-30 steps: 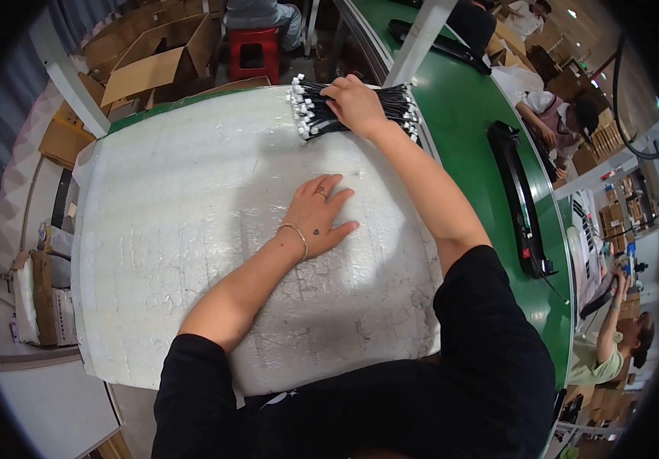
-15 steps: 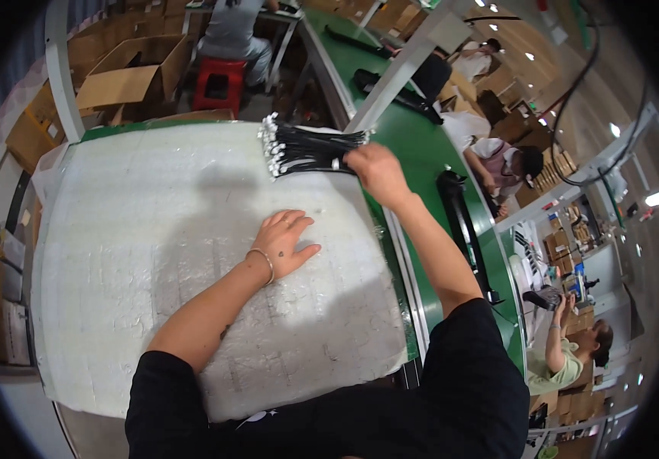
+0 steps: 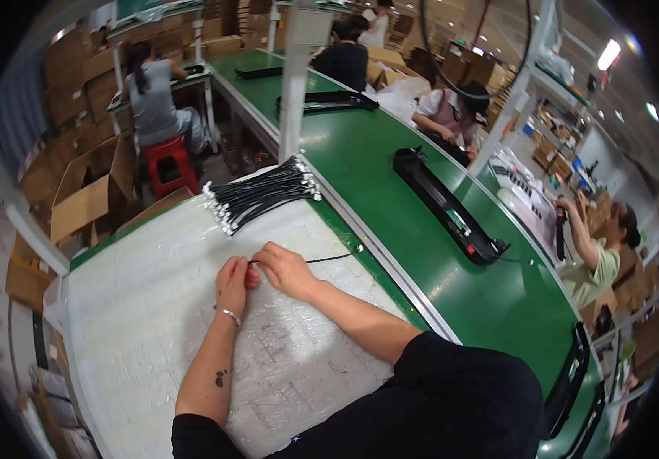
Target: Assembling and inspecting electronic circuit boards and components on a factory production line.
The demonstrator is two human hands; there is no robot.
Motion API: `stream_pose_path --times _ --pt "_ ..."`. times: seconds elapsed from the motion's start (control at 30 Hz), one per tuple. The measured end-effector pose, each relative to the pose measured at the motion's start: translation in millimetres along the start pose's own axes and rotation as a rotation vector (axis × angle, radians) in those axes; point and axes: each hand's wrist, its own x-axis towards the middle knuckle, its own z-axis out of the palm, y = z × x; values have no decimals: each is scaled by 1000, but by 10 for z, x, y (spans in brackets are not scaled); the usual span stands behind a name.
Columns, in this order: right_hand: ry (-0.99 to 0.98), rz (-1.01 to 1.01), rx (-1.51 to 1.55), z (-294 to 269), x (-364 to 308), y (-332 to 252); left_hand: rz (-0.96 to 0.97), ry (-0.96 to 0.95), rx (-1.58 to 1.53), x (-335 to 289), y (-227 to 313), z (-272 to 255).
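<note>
In front of the cable bundle (image 3: 263, 196), the left hand (image 3: 232, 283) and right hand (image 3: 287, 271) pinch one black cable (image 3: 332, 259) that sticks out past the right hand.

- You wear a black top (image 3: 391, 413) with short, loose sleeves (image 3: 467, 382).
- A small pale mark (image 3: 293, 441) shows on the top's dark front.
- A thin, light, shiny bracelet (image 3: 228, 314) circles your left wrist (image 3: 229, 301).
- Your left forearm (image 3: 198, 376) carries a small dark tattoo (image 3: 220, 379).
- Your left hand (image 3: 232, 278) and right hand (image 3: 285, 270) are bare.
</note>
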Motion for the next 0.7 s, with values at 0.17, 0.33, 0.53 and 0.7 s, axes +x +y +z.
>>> stream_pose_path --times 0.17,0.33,0.53,0.7 --pt "-87 60 -34 -102 -145 240 -33 -73 250 17 15 132" --pt "-210 1 14 178 -131 294 -21 -55 164 -36 -107 -61" --pt "-70 8 125 195 -123 257 -135 67 113 -173 195 181" --pt "-53 81 140 151 -77 223 -161 67 144 -137 144 134"
